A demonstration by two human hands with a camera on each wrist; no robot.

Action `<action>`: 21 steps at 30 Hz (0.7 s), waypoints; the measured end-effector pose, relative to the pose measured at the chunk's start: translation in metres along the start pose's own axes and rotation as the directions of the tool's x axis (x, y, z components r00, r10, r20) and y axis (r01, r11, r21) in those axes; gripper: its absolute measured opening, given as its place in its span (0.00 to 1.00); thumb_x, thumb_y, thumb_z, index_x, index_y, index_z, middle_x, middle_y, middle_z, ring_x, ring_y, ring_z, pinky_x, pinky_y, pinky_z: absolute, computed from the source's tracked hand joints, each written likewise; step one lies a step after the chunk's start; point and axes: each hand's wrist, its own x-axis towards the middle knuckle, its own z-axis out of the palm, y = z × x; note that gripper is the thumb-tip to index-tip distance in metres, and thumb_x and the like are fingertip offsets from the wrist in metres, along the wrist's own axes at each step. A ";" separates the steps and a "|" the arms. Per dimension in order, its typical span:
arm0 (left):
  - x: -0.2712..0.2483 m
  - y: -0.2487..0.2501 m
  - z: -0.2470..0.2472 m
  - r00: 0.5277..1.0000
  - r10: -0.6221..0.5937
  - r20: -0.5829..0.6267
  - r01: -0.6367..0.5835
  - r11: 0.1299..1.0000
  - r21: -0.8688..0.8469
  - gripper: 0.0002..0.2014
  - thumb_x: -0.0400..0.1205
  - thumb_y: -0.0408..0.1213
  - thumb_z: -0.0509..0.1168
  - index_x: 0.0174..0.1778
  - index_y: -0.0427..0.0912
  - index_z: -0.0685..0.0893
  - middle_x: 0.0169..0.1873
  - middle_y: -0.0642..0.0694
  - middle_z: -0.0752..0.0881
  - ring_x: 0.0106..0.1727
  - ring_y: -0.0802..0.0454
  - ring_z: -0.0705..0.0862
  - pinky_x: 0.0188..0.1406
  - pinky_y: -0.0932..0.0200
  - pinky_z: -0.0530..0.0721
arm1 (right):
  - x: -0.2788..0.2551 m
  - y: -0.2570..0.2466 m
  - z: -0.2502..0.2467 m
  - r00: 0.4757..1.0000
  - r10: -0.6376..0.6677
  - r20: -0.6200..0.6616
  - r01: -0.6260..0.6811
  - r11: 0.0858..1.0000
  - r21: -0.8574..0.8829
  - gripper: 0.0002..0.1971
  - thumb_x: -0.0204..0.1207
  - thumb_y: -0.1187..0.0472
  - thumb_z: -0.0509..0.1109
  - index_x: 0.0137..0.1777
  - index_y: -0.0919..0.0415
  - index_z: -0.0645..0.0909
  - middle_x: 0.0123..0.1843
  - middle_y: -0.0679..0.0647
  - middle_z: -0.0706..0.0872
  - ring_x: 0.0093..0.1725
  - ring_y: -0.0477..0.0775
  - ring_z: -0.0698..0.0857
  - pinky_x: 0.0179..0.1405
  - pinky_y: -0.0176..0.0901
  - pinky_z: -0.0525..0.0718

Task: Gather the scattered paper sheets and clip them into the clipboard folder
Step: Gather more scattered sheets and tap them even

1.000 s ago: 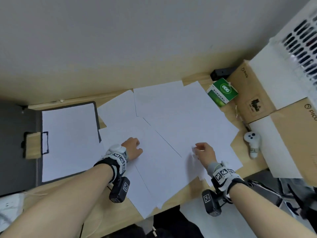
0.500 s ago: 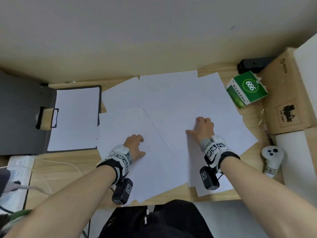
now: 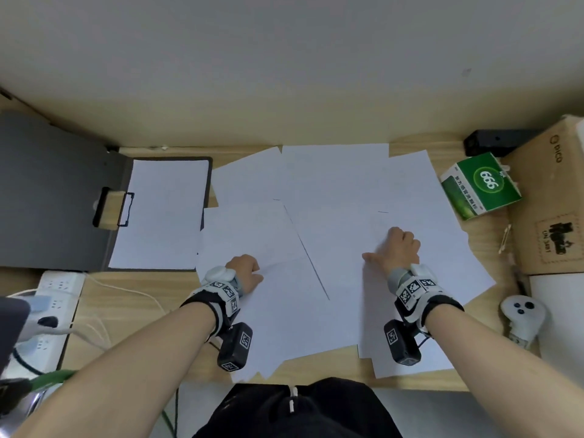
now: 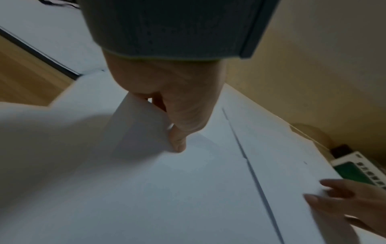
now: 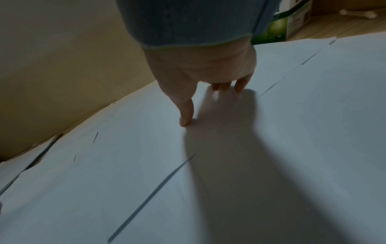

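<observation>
Pinching paper sheet, left hand curled.

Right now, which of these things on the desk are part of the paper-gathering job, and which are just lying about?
Part of the job:
- scattered paper sheets
- clipboard folder, one sheet already on it
- left hand, pinching a sheet corner
- right hand, fingertips on the sheets

Just lying about:
- green box
- cardboard box
- white controller
- power strip

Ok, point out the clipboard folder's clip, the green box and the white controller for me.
clip (image 3: 125, 209): head view, on its black wire handle.
green box (image 3: 480, 186): head view, on its top face near the 666 logo.
white controller (image 3: 523, 312): head view, on its round head by the buttons.
</observation>
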 end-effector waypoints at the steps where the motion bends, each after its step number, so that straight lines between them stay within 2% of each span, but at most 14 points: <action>1: 0.000 -0.007 -0.002 1.000 -0.024 0.003 0.024 1.000 0.001 0.06 0.77 0.41 0.68 0.44 0.45 0.78 0.44 0.47 0.82 0.43 0.48 0.79 0.40 0.60 0.73 | 0.001 0.001 -0.001 0.999 0.001 0.033 -0.001 1.000 -0.004 0.37 0.63 0.49 0.83 0.70 0.59 0.73 0.67 0.59 0.77 0.69 0.64 0.71 0.54 0.57 0.78; 4: -0.003 -0.025 -0.006 0.998 -0.065 -0.009 0.065 0.998 -0.014 0.05 0.75 0.38 0.68 0.38 0.45 0.78 0.40 0.46 0.81 0.39 0.47 0.79 0.36 0.60 0.72 | 0.004 0.007 0.000 0.995 -0.012 0.097 0.017 0.998 -0.057 0.28 0.68 0.47 0.79 0.63 0.63 0.78 0.61 0.61 0.81 0.67 0.66 0.74 0.48 0.54 0.76; 6: -0.006 -0.032 -0.007 0.997 -0.072 -0.038 0.073 0.997 0.013 0.04 0.75 0.35 0.66 0.35 0.46 0.77 0.42 0.44 0.79 0.41 0.46 0.77 0.36 0.60 0.72 | 0.001 0.008 0.003 0.995 -0.036 0.088 0.037 0.999 -0.005 0.22 0.71 0.48 0.75 0.56 0.66 0.80 0.56 0.63 0.83 0.61 0.68 0.78 0.42 0.50 0.74; 7: -0.007 -0.034 -0.008 0.997 -0.073 -0.033 0.075 0.995 0.065 0.01 0.75 0.35 0.65 0.39 0.46 0.80 0.48 0.43 0.78 0.47 0.45 0.77 0.41 0.58 0.75 | -0.002 0.008 0.003 0.997 -0.039 0.071 0.035 0.998 0.059 0.19 0.73 0.49 0.73 0.51 0.66 0.80 0.52 0.63 0.84 0.56 0.68 0.80 0.40 0.48 0.73; 9: -0.007 -0.036 -0.006 0.993 -0.108 -0.037 0.113 0.976 0.189 0.12 0.76 0.37 0.64 0.55 0.46 0.83 0.60 0.43 0.74 0.62 0.44 0.73 0.57 0.56 0.78 | -0.009 0.011 0.002 0.998 -0.011 0.059 0.000 0.982 0.189 0.15 0.78 0.50 0.67 0.39 0.63 0.75 0.41 0.59 0.82 0.44 0.65 0.80 0.36 0.48 0.70; 10: -0.007 -0.036 -0.004 0.992 -0.104 -0.065 0.115 0.972 0.204 0.16 0.74 0.38 0.65 0.59 0.45 0.80 0.62 0.43 0.72 0.64 0.44 0.71 0.60 0.55 0.77 | -0.012 0.013 0.002 0.998 0.000 0.059 -0.014 0.973 0.229 0.17 0.79 0.50 0.66 0.34 0.61 0.72 0.36 0.57 0.79 0.41 0.64 0.78 0.33 0.48 0.67; 12: -0.007 -0.033 -0.004 0.989 -0.070 -0.132 0.091 0.982 0.163 0.25 0.70 0.38 0.69 0.63 0.45 0.73 0.63 0.43 0.70 0.63 0.44 0.70 0.60 0.52 0.77 | -0.022 0.015 0.000 0.998 -0.007 0.058 -0.009 0.964 0.267 0.19 0.78 0.53 0.68 0.30 0.59 0.67 0.30 0.55 0.75 0.38 0.63 0.76 0.31 0.48 0.66; 14: -0.003 -0.025 -0.006 0.989 -0.052 -0.141 0.072 0.987 0.140 0.35 0.68 0.41 0.71 0.71 0.46 0.66 0.64 0.43 0.69 0.64 0.43 0.69 0.60 0.49 0.78 | -0.024 0.021 0.000 0.995 -0.024 0.094 -0.004 0.959 0.282 0.14 0.74 0.57 0.72 0.35 0.60 0.72 0.34 0.56 0.79 0.40 0.62 0.79 0.36 0.50 0.73; 15: -0.003 -0.021 -0.008 0.990 -0.038 -0.134 0.058 0.987 0.150 0.39 0.68 0.43 0.71 0.74 0.46 0.63 0.64 0.43 0.69 0.65 0.42 0.69 0.61 0.48 0.78 | -0.028 0.023 -0.001 0.993 -0.029 0.111 -0.006 0.952 0.307 0.09 0.72 0.58 0.74 0.41 0.60 0.76 0.39 0.56 0.82 0.43 0.62 0.82 0.42 0.50 0.78; 17: -0.001 -0.018 -0.010 0.995 -0.007 -0.097 0.024 0.985 0.170 0.45 0.66 0.48 0.73 0.77 0.47 0.58 0.65 0.43 0.70 0.66 0.42 0.69 0.62 0.46 0.78 | -0.037 0.029 -0.001 0.990 -0.010 0.139 -0.047 0.914 0.402 0.17 0.70 0.58 0.76 0.57 0.56 0.77 0.48 0.54 0.85 0.49 0.60 0.86 0.52 0.52 0.85; 19: -0.003 -0.014 -0.009 0.999 0.017 -0.039 -0.011 0.985 0.171 0.46 0.64 0.51 0.73 0.75 0.48 0.57 0.63 0.43 0.72 0.65 0.41 0.72 0.59 0.44 0.81 | -0.045 0.035 0.000 0.987 -0.014 0.161 -0.063 0.885 0.462 0.23 0.69 0.59 0.76 0.62 0.53 0.74 0.52 0.55 0.87 0.51 0.60 0.88 0.56 0.58 0.88; 21: -0.007 -0.012 -0.007 1.000 0.012 0.000 -0.012 0.992 0.128 0.40 0.65 0.48 0.73 0.70 0.47 0.60 0.56 0.43 0.78 0.57 0.42 0.79 0.52 0.45 0.85 | -0.053 0.037 0.000 0.981 -0.028 0.193 -0.078 0.853 0.517 0.21 0.71 0.60 0.76 0.61 0.55 0.73 0.54 0.58 0.87 0.53 0.62 0.88 0.53 0.61 0.89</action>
